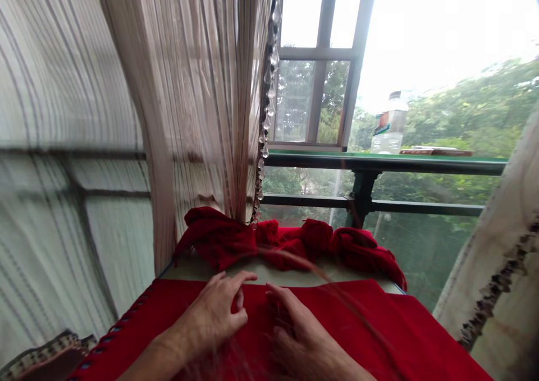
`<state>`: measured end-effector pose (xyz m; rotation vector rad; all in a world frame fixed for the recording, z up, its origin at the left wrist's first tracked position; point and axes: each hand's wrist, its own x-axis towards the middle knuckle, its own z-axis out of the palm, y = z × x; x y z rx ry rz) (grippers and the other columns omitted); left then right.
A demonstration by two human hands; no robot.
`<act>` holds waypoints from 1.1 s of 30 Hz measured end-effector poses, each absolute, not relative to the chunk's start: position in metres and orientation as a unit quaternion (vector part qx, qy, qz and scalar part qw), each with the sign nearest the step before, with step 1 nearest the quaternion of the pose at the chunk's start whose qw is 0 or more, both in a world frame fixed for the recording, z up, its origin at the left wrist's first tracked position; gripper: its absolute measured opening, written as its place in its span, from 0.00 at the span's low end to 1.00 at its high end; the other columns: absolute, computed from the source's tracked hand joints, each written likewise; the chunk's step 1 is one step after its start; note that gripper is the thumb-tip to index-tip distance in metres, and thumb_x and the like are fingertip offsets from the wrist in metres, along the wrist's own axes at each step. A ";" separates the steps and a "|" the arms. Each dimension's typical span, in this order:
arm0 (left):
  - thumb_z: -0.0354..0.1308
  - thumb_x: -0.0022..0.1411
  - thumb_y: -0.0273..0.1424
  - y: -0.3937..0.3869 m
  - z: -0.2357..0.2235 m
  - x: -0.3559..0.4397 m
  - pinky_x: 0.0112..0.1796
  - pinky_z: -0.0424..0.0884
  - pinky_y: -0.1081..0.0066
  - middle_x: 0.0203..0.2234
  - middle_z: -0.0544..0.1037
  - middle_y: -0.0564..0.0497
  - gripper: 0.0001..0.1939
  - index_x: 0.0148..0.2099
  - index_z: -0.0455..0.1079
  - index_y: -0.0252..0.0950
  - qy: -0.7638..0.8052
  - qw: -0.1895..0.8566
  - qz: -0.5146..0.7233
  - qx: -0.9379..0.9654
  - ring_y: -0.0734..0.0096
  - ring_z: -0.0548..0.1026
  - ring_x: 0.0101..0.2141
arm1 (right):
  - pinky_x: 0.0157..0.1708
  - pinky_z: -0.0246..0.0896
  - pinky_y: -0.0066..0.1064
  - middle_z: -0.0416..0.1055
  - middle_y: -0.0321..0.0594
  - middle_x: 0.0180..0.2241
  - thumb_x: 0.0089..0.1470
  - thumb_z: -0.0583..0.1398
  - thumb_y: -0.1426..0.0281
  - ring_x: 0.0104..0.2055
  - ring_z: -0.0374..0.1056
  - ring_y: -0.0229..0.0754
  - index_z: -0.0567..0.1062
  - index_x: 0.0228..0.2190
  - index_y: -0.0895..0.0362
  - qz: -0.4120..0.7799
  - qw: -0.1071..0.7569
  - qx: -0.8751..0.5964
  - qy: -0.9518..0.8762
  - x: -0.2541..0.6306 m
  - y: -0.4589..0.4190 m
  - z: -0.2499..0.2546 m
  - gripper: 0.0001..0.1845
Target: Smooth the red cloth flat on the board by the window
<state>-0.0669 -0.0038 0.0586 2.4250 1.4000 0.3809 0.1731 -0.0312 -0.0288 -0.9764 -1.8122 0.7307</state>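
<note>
A red cloth [332,308] lies spread flat over the surface in front of me. My left hand [223,305] is over its middle, index finger stretched out and thumb apart, with nothing seen between them. Close by on the right is my right hand [295,330], its index finger extended and thumb apart below it; it is somewhat blurred and appears to hold nothing. A gap separates the two hands. Whether the palms touch the cloth I cannot tell. Bunched red fabric [236,238] lies across the far end of the surface, beyond both hands.
A pale strip of the surface [185,269] shows between the cloths. Sheer striped curtains [202,89] with a beaded edge hang at left; another curtain [505,257] hangs at right. Behind stands a dark railing [311,161], with a plastic bottle [389,125] on its ledge. A blurred brownish strand crosses the view.
</note>
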 end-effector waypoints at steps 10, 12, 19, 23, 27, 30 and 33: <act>0.54 0.70 0.23 0.004 0.056 -0.069 0.76 0.52 0.47 0.73 0.73 0.45 0.33 0.74 0.71 0.39 0.510 0.094 0.124 0.846 0.54 0.65 0.75 | 0.75 0.62 0.53 0.74 0.52 0.70 0.54 0.59 0.72 0.72 0.71 0.55 0.69 0.72 0.55 0.309 0.431 -0.400 -0.748 0.176 -0.027 -0.031 0.44; 0.54 0.72 0.25 0.007 0.049 -0.071 0.75 0.57 0.49 0.69 0.78 0.44 0.28 0.70 0.75 0.39 0.498 0.093 0.154 0.849 0.52 0.69 0.72 | 0.74 0.65 0.51 0.76 0.50 0.68 0.53 0.60 0.73 0.70 0.72 0.54 0.71 0.71 0.53 0.296 0.439 -0.389 -0.754 0.175 -0.028 -0.026 0.43; 0.56 0.80 0.39 0.005 0.029 -0.068 0.78 0.46 0.46 0.79 0.61 0.47 0.31 0.80 0.62 0.43 0.420 0.152 0.115 0.887 0.50 0.54 0.79 | 0.71 0.70 0.56 0.80 0.50 0.65 0.60 0.61 0.69 0.67 0.76 0.61 0.79 0.65 0.49 0.142 0.393 -0.464 -0.781 0.172 -0.034 -0.007 0.32; 0.55 0.81 0.50 -0.011 0.040 -0.061 0.77 0.39 0.41 0.81 0.49 0.42 0.40 0.84 0.51 0.38 0.438 0.191 0.033 0.878 0.46 0.45 0.80 | 0.76 0.52 0.69 0.68 0.53 0.74 0.65 0.63 0.58 0.77 0.61 0.69 0.75 0.69 0.49 0.061 0.306 -0.530 -0.788 0.177 -0.030 -0.014 0.34; 0.56 0.79 0.57 -0.015 0.043 -0.060 0.77 0.35 0.39 0.82 0.46 0.42 0.46 0.85 0.48 0.40 0.429 0.204 0.050 0.879 0.43 0.43 0.80 | 0.74 0.56 0.70 0.62 0.50 0.76 0.67 0.61 0.50 0.78 0.56 0.70 0.75 0.69 0.47 0.043 0.239 -0.551 -0.798 0.184 -0.022 -0.030 0.34; 0.61 0.74 0.62 -0.010 0.034 -0.063 0.77 0.34 0.35 0.81 0.48 0.40 0.52 0.85 0.48 0.41 0.407 0.206 0.045 0.889 0.39 0.42 0.80 | 0.75 0.54 0.70 0.62 0.43 0.75 0.68 0.59 0.49 0.78 0.55 0.68 0.72 0.70 0.41 0.042 0.216 -0.548 -0.807 0.185 -0.018 -0.036 0.34; 0.61 0.72 0.63 -0.005 0.024 -0.067 0.76 0.32 0.31 0.82 0.47 0.42 0.52 0.85 0.48 0.45 0.397 0.207 0.044 0.893 0.37 0.41 0.80 | 0.75 0.49 0.73 0.62 0.40 0.74 0.65 0.59 0.47 0.78 0.55 0.68 0.73 0.69 0.39 0.048 0.168 -0.575 -0.799 0.185 -0.016 -0.038 0.35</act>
